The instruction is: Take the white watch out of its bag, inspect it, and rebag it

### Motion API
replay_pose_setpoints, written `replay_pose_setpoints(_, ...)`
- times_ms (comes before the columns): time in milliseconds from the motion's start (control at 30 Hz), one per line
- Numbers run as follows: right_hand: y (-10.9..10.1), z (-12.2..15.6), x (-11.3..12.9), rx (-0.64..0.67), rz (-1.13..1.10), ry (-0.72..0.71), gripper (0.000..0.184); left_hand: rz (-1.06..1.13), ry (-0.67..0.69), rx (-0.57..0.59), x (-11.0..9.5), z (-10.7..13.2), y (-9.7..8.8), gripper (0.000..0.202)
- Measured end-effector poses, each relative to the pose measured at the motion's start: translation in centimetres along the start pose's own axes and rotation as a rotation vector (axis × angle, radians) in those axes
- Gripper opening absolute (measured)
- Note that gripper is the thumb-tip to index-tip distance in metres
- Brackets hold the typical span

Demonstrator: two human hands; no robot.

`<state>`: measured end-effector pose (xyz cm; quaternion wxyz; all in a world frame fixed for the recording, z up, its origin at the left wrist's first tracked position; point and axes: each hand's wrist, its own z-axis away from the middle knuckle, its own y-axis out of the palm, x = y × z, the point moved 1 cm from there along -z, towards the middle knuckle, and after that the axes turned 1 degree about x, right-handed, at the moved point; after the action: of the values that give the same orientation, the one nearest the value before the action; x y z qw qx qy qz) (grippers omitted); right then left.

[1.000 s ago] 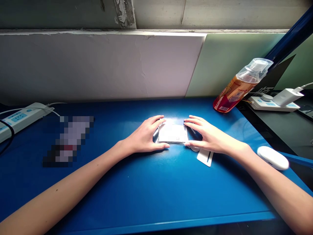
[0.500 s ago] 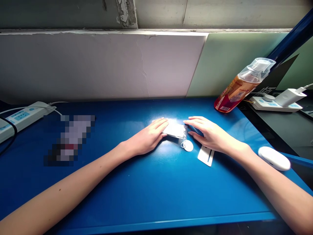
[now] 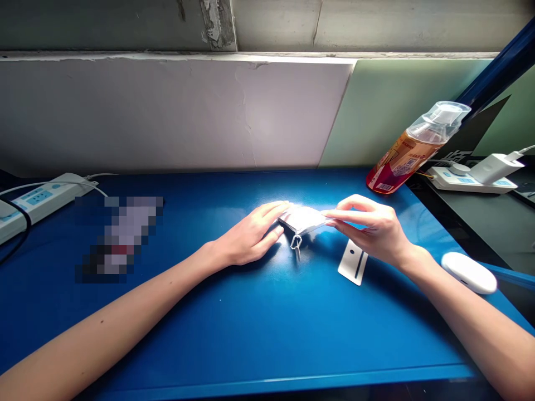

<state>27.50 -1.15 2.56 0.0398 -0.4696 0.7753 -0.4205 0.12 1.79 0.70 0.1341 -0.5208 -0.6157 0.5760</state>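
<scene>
A small white booklet-like thing (image 3: 304, 216), washed out by glare, lies between my hands at the middle of the blue table. My left hand (image 3: 254, 235) grips its left end, with the fingers over the far side and the thumb at the near side. My right hand (image 3: 370, 225) pinches the right edge of its thin top layer between thumb and fingers and holds that edge raised. From its near side hangs a small silvery link with a tag (image 3: 297, 246), turned nearly edge-on. A white card (image 3: 352, 263) with a round hole and a dark slot lies below my right hand.
A white oval case (image 3: 468, 273) lies by my right forearm. At the back right stands a bottle (image 3: 403, 159) with a clear cap, near a power strip (image 3: 472, 178). Another power strip (image 3: 45, 197) with cables and a pixelated item (image 3: 125, 234) lie on the left.
My right hand has closed from spread fingers into a pinch on the booklet-like thing's right edge and lifted it. The round tag has swung left and turned edge-on. My left hand stays in place.
</scene>
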Motion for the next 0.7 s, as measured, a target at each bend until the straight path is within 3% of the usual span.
replay_pose_setpoints(133, -0.3, -0.3, 1.0, -0.068, -0.184, 0.082, 0.026, 0.074, 0.032, -0.243, -0.7, -0.2, -0.5, 0.04)
replay_pose_setpoints(233, -0.4, -0.3, 1.7, -0.14, -0.258, 0.161, 0.023, 0.108, 0.13, -0.332, -1.9, -0.4, -1.0, 0.04)
replay_pose_setpoints(333, -0.3, -0.4, 2.2, -0.17, -0.338, 0.293, 0.013, 0.106, 0.237, -0.34, -2.9, -0.5, -1.0, 0.046)
replay_pose_setpoints(433, 0.0, -0.7, 2.5, -0.191, -0.464, 0.425, 0.004, 0.044, 0.232, -0.332, -3.3, -0.4, -0.5, 0.055)
replay_pose_setpoints(533, 0.2, -1.1, 2.5, -0.198, -0.536, 0.539, 0.016, 0.028, 0.146, -0.332, -3.2, -0.2, 0.1, 0.068)
replay_pose_setpoints(700, 1.0, -1.3, 1.9, -0.064, -0.588, 0.666, 0.03, 0.031, 0.058, -0.245, -2.9, -0.1, 0.5, 0.076)
